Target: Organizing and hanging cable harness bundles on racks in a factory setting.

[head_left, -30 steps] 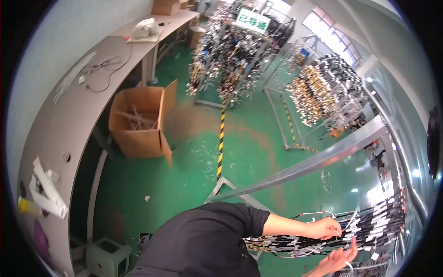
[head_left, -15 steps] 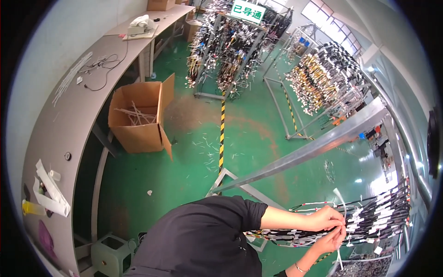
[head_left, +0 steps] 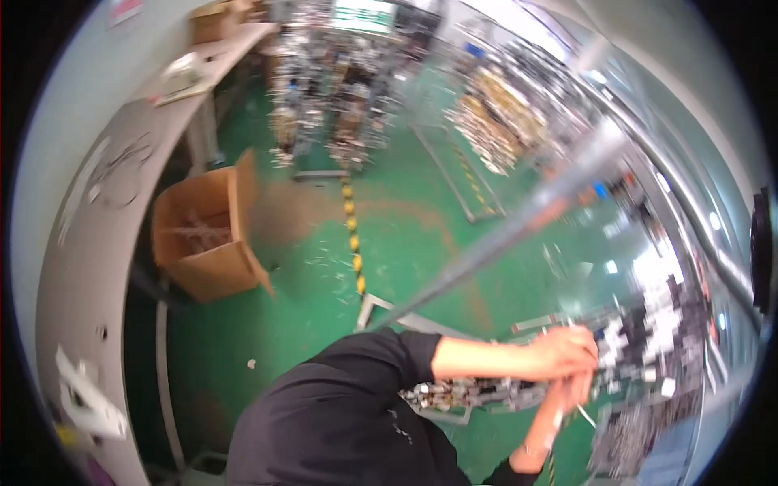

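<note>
My left hand (head_left: 567, 353) comes in from above and is closed, its fingers bent over those of my right hand. Just below, my right hand (head_left: 577, 390) is closed too, with a band around its wrist. Both hands meet at a white cable tie (head_left: 587, 417), whose thin tail sticks out beneath them; the part between my fingers is hidden and smeared by motion. The tie is at a long bundle of dark cables (head_left: 486, 394) with white tags. This bundle runs to the left under my left forearm and on to the right past my hands.
A slanted metal bar (head_left: 502, 235) crosses beyond my arms. Racks of hanging cables (head_left: 332, 105) stand farther back. An open cardboard box (head_left: 174, 223) is on the green floor near the long bench (head_left: 101, 243) at left. White scraps lie about the floor.
The view has swung and blurred, so the room's things sit farther left in the picture. My left hand now lies more over my right, and less of the tie shows above them.
</note>
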### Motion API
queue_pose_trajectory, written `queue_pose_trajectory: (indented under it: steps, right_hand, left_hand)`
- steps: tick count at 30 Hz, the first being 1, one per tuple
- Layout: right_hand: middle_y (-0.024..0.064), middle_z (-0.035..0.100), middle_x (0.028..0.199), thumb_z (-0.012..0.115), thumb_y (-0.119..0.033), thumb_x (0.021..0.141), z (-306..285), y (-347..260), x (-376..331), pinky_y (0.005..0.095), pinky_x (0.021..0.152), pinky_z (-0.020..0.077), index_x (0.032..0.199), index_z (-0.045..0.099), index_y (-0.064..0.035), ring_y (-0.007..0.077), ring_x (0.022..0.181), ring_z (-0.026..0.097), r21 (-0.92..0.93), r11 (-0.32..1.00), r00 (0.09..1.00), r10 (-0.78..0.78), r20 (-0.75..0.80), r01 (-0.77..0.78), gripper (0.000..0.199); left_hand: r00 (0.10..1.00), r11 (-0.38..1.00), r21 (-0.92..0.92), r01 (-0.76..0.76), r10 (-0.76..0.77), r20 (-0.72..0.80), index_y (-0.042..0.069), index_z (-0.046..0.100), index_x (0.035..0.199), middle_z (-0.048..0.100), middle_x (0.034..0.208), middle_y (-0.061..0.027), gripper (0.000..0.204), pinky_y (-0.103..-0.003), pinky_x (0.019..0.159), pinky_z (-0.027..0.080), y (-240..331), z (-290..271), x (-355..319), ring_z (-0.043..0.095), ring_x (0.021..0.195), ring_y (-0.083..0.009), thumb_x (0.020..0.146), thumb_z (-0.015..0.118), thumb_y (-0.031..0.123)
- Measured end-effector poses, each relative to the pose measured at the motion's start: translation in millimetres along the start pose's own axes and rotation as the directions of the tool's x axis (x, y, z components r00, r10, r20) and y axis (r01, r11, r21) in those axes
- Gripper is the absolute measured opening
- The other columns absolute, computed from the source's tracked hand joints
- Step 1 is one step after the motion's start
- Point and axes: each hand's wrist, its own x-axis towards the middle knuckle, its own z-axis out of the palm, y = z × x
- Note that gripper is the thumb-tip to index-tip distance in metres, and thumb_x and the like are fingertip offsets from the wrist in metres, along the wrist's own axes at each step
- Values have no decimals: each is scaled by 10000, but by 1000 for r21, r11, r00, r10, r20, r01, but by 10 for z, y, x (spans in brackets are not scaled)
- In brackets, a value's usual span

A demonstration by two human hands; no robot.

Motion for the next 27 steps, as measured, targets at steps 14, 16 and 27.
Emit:
queue_pose_trajectory:
  steps: [14,16,27]
  right_hand:
    - [59,661,954,694,38,773,468,-784,137,219,538,427,858,671,-24,89,612,550,-352,934,971,-134,-199,57,107]
    - [68,636,965,681,32,757,450,-832,179,266,582,497,868,630,-30,168,647,618,-554,808,958,-281,-62,201,137]
    - [77,579,863,699,52,722,526,-709,330,312,502,524,920,611,-47,218,617,639,-651,680,807,-565,-170,338,237]
  left_hand:
    - [944,883,410,230,-304,126,122,670,1064,578,1090,-63,304,-381,759,506,-166,-112,-57,546,1038,-260,768,708,69]
    - [978,952,303,37,-98,187,108,695,983,575,1068,-59,240,-414,818,488,-342,-79,18,513,1066,-303,751,711,48]
    - [926,950,196,244,-288,243,109,675,896,640,992,-32,147,-401,969,333,-391,-93,69,514,1091,-249,756,718,121]
